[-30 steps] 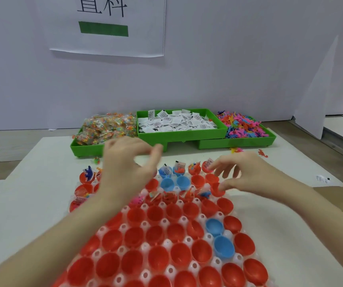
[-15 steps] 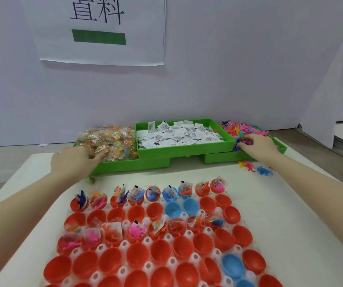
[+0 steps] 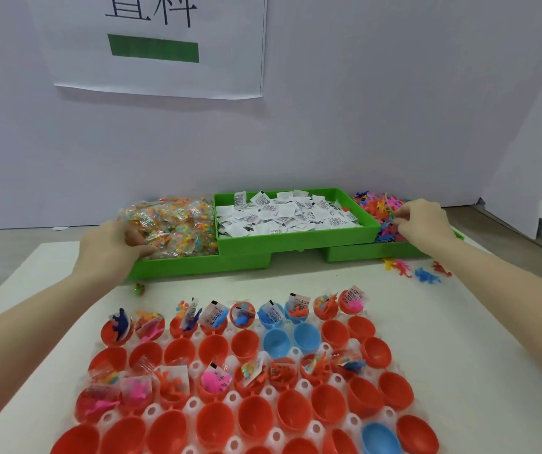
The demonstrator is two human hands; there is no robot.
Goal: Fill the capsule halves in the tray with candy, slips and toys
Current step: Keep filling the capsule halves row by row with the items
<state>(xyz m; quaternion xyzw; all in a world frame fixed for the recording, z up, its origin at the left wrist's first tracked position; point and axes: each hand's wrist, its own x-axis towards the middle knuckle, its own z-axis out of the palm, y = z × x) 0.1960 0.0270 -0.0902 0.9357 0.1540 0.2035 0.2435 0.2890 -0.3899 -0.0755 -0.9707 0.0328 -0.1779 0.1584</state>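
Observation:
A clear tray (image 3: 315, 430) holds rows of red and blue capsule halves (image 3: 214, 348). The far row and the third row carry candy, slips and toys; the others are bare. Three green bins stand behind: candy packets (image 3: 178, 224) on the left, white slips (image 3: 282, 214) in the middle, small coloured toys (image 3: 377, 208) on the right. My left hand (image 3: 112, 247) is in the candy bin, fingers curled around packets. My right hand (image 3: 422, 221) reaches into the toy bin and pinches at the toys.
A few loose toys (image 3: 417, 271) lie on the white table (image 3: 459, 322) in front of the right bin. One stray candy piece (image 3: 139, 288) sits near the left bin. A paper sign (image 3: 155, 44) hangs on the wall behind.
Both hands left the capsule tray and reached out to the bins, left to the candy, right to the toys. Now their fingers close on the contents. The view tilted up slightly.

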